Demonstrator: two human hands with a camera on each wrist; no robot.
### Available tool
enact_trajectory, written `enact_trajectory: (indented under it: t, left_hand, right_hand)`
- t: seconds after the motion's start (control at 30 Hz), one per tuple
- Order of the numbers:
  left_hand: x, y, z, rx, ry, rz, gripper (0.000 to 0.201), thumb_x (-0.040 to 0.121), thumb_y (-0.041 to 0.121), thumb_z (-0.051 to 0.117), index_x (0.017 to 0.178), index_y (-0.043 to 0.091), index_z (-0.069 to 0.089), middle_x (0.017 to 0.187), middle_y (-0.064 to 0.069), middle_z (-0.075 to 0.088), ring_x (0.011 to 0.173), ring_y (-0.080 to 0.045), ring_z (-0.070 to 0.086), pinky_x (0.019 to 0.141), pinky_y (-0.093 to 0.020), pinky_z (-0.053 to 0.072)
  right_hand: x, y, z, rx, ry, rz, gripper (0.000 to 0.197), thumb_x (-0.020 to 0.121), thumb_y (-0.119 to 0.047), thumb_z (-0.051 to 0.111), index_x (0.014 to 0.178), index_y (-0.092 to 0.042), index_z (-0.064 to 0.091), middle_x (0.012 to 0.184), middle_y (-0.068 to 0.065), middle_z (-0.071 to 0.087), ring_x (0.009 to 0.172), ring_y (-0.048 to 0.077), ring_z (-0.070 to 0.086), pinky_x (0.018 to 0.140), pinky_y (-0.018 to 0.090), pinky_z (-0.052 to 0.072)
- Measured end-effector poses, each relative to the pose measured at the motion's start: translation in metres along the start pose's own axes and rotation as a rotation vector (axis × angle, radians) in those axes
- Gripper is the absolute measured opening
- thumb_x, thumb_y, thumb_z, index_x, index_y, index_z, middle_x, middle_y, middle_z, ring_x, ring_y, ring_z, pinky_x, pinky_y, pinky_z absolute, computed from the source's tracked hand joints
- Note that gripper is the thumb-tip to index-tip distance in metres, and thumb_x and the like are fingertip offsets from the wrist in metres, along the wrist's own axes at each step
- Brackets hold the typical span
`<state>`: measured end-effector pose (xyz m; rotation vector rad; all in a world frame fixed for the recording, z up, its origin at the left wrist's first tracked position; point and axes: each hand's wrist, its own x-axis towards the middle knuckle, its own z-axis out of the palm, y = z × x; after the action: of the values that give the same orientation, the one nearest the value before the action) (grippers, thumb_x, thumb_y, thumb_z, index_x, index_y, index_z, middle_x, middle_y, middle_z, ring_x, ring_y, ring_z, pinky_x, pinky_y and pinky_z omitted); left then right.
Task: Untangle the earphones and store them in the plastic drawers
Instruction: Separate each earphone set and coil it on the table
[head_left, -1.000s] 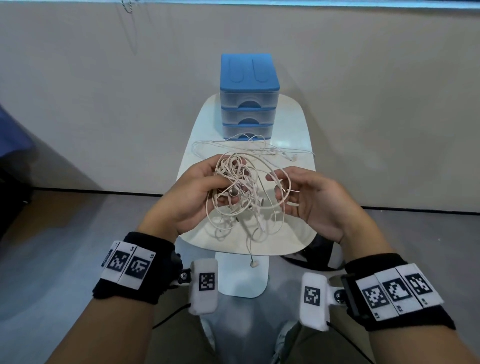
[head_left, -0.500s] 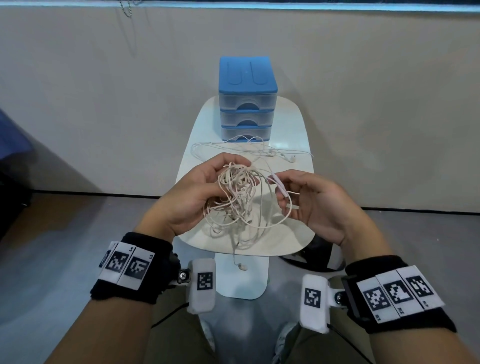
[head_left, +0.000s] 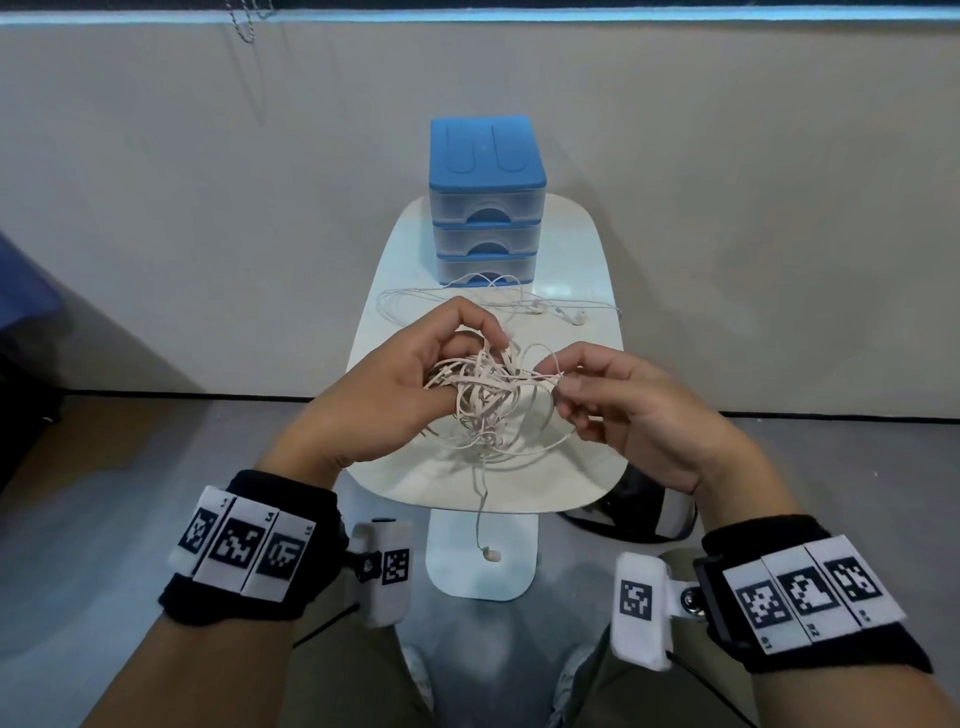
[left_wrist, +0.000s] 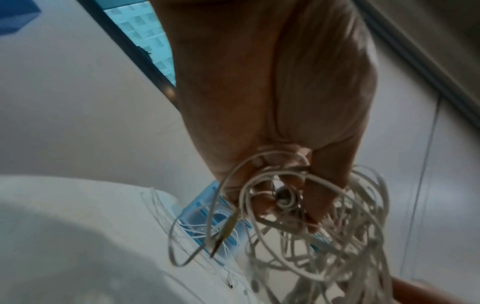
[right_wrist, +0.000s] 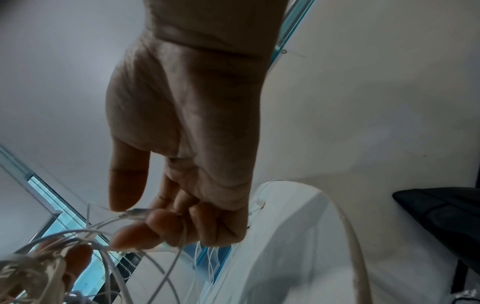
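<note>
A tangled bunch of pale earphone cords (head_left: 485, 397) hangs above the white table (head_left: 582, 249). My left hand (head_left: 415, 374) grips the bunch from the left, fingers curled round it (left_wrist: 283, 197). My right hand (head_left: 563, 387) pinches one strand at the bunch's right side between thumb and fingertips (right_wrist: 145, 214). One earbud (head_left: 490, 555) dangles on a cord below the table's front edge. A second, loose set of white earphones (head_left: 540, 306) lies spread on the table before the blue-topped plastic drawers (head_left: 487, 202), whose three drawers are closed.
The small table stands against a beige wall. A dark shoe (head_left: 631, 512) sits on the floor right of the table's base (head_left: 480, 571). A black object (right_wrist: 439, 214) shows at the right in the right wrist view.
The bunch has been drawn tighter between my hands. My right hand shifted from holding a loop to pinching a strand near the bunch. The dangling earbud swung slightly.
</note>
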<state>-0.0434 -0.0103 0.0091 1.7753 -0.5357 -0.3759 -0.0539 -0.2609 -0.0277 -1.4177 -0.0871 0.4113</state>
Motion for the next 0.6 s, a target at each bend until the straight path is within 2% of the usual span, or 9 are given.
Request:
enact_trajectory:
  t: [0.1, 0.17, 0.23, 0.27, 0.33, 0.37, 0.43, 0.57, 0.6]
  left_hand:
    - [0.001, 0.001, -0.001, 0.070, -0.002, 0.024, 0.054, 0.084, -0.029, 0.048, 0.117, 0.013, 0.053, 0.104, -0.003, 0.068, 0.087, -0.017, 0.061, 0.078, -0.026, 0.046]
    - [0.001, 0.001, -0.001, 0.102, -0.015, 0.042, 0.057, 0.082, -0.028, 0.045, 0.117, 0.017, 0.054, 0.107, -0.008, 0.067, 0.089, -0.033, 0.060, 0.079, -0.034, 0.044]
    - [0.003, -0.001, 0.000, 0.141, -0.029, 0.053, 0.059, 0.081, -0.027, 0.043, 0.117, 0.019, 0.055, 0.108, -0.009, 0.068, 0.093, -0.042, 0.057, 0.079, -0.039, 0.042]
    - [0.003, -0.002, 0.001, 0.151, -0.030, 0.050, 0.058, 0.082, -0.026, 0.042, 0.117, 0.019, 0.054, 0.107, -0.004, 0.069, 0.092, -0.040, 0.058, 0.078, -0.038, 0.042]
    - [0.003, -0.002, 0.002, 0.152, -0.016, 0.029, 0.056, 0.084, -0.027, 0.042, 0.116, 0.016, 0.054, 0.107, 0.007, 0.070, 0.092, -0.024, 0.064, 0.079, -0.031, 0.045]
    - [0.003, -0.001, 0.002, 0.148, -0.011, 0.023, 0.055, 0.084, -0.028, 0.042, 0.115, 0.016, 0.054, 0.110, 0.010, 0.071, 0.096, -0.018, 0.066, 0.081, -0.027, 0.046]
    - [0.003, 0.001, 0.004, 0.144, -0.009, 0.026, 0.053, 0.085, -0.027, 0.043, 0.114, 0.015, 0.054, 0.114, 0.007, 0.072, 0.104, -0.016, 0.068, 0.085, -0.023, 0.048]
    - [0.002, 0.003, 0.004, 0.150, 0.012, 0.058, 0.051, 0.085, -0.025, 0.044, 0.113, 0.017, 0.054, 0.110, -0.001, 0.074, 0.103, -0.025, 0.068, 0.084, -0.031, 0.051]
    - [0.002, 0.003, 0.004, 0.147, 0.020, 0.062, 0.050, 0.086, -0.025, 0.045, 0.112, 0.017, 0.054, 0.108, -0.003, 0.073, 0.100, -0.029, 0.067, 0.083, -0.034, 0.050]
  right_hand:
    - [-0.002, -0.001, -0.001, -0.085, 0.027, -0.063, 0.020, 0.095, -0.003, 0.065, 0.104, -0.019, 0.073, 0.077, 0.005, 0.062, 0.068, 0.014, 0.055, 0.069, 0.029, 0.036]
    - [-0.004, -0.004, 0.000, -0.200, 0.001, -0.077, 0.022, 0.093, -0.005, 0.070, 0.105, -0.022, 0.073, 0.083, 0.004, 0.067, 0.077, 0.016, 0.060, 0.072, 0.030, 0.038]
    - [-0.004, -0.007, 0.003, -0.272, 0.015, -0.100, 0.030, 0.083, -0.008, 0.072, 0.108, -0.026, 0.072, 0.098, 0.001, 0.070, 0.091, 0.015, 0.063, 0.082, 0.030, 0.042]
    - [-0.003, -0.010, 0.005, -0.286, 0.059, -0.148, 0.036, 0.078, -0.009, 0.070, 0.109, -0.028, 0.071, 0.106, -0.001, 0.070, 0.097, 0.015, 0.063, 0.088, 0.030, 0.045]
    - [-0.002, -0.018, 0.010, -0.288, 0.172, -0.301, 0.037, 0.074, -0.009, 0.066, 0.106, -0.028, 0.068, 0.112, -0.005, 0.070, 0.104, 0.015, 0.063, 0.094, 0.031, 0.048]
    - [-0.002, -0.023, 0.012, -0.280, 0.206, -0.370, 0.032, 0.076, -0.009, 0.065, 0.103, -0.025, 0.068, 0.110, -0.005, 0.070, 0.104, 0.014, 0.063, 0.094, 0.030, 0.049]
    - [0.000, -0.033, 0.016, -0.303, 0.221, -0.440, 0.016, 0.082, -0.010, 0.067, 0.097, -0.015, 0.069, 0.101, 0.001, 0.072, 0.096, 0.012, 0.064, 0.090, 0.029, 0.050]
    - [0.007, -0.035, 0.020, -0.477, 0.175, -0.419, 0.004, 0.083, -0.012, 0.073, 0.086, -0.011, 0.072, 0.085, 0.007, 0.073, 0.080, 0.014, 0.065, 0.077, 0.036, 0.052]
    - [0.008, -0.032, 0.021, -0.499, 0.167, -0.396, 0.003, 0.082, -0.010, 0.074, 0.085, -0.012, 0.073, 0.082, 0.008, 0.073, 0.077, 0.017, 0.065, 0.075, 0.041, 0.053]
